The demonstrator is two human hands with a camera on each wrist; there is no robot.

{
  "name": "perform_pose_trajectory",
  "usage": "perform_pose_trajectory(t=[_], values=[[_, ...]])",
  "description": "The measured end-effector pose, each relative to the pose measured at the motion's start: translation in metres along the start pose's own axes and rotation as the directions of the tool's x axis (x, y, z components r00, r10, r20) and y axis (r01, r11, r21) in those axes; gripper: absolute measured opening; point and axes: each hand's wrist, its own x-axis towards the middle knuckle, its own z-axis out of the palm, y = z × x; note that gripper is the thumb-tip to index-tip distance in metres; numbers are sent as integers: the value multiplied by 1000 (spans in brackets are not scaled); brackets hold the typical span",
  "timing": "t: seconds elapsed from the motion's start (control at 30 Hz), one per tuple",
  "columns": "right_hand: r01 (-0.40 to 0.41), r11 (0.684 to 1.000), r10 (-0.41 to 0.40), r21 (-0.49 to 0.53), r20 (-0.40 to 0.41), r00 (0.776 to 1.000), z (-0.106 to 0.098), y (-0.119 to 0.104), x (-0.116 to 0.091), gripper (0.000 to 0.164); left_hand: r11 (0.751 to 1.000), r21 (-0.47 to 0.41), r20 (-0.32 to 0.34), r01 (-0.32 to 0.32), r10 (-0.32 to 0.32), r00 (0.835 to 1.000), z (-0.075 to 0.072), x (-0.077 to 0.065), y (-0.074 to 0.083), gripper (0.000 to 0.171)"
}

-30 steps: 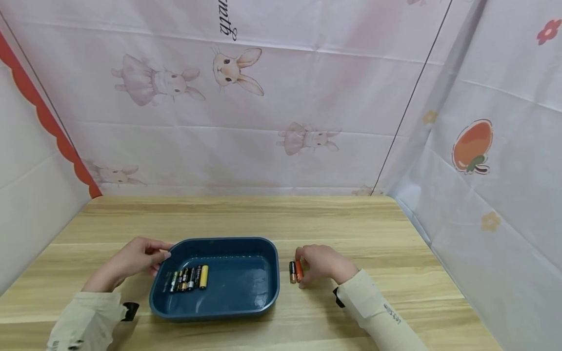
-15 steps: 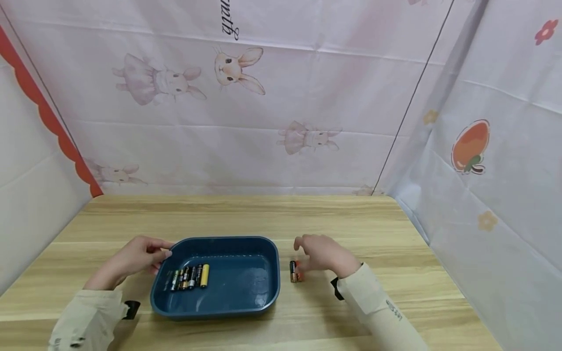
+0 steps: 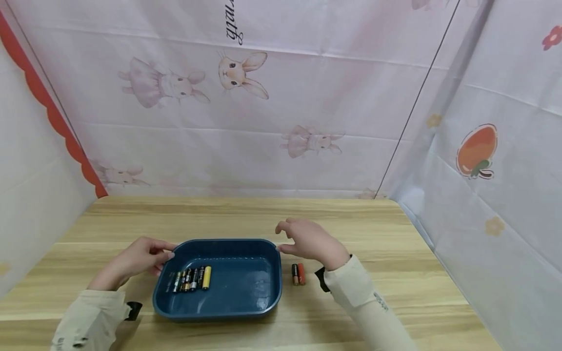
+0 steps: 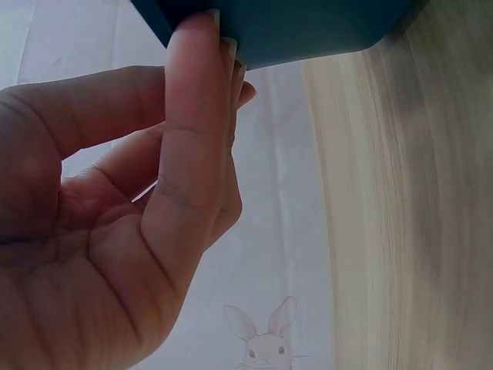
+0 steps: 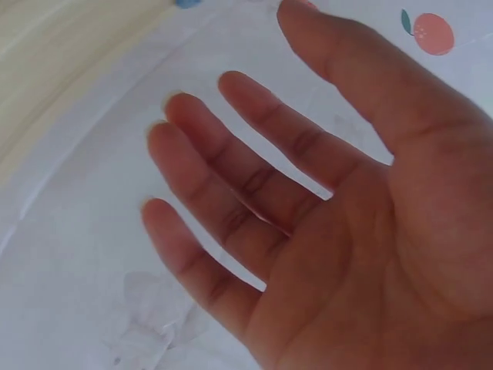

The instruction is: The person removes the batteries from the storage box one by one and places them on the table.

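A dark blue rectangular tray (image 3: 228, 304) rests on the wooden table. Inside, toward its left end, several batteries (image 3: 190, 279) lie side by side in a row, the rightmost one yellow. At the tray's left rim, my left hand (image 3: 142, 258) grips the upper corner; the left wrist view has its fingertips against the tray (image 4: 308, 31). My right hand (image 3: 309, 240) hovers by the right rim, fingers relaxed and apart, and its palm (image 5: 339, 231) holds nothing. Below it on the table lie a black battery (image 3: 295, 274) and an orange-red battery (image 3: 301, 274), next to each other.
A wood-grain table (image 3: 351, 219) extends beneath everything. Behind it hangs a pale cloth (image 3: 263, 165) printed with rabbits, and another patterned cloth (image 3: 505, 195) closes off the right side.
My right hand has let go of the batteries on the table, lifted, and moved left and away toward the tray's right rim, its fingers opening. The left hand stays at the tray.
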Motion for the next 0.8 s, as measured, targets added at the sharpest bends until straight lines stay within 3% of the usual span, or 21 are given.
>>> perform_pose_trajectory(t=[0.1,0.4,0.8], values=[[35,999,-35,-3,-31,999,-1,-6,8,32,1000,-9,10,-25,25,1000,0,0,-1,36],[93,994,-97,-61,-68,993,-4,-31,32,34,1000,-9,7,-18,18,1000,1,0,-1,34],[156,987,-157,-30,-25,987,1,-66,60,39,1000,1,-5,-7,7,1000,4,-2,-1,35]])
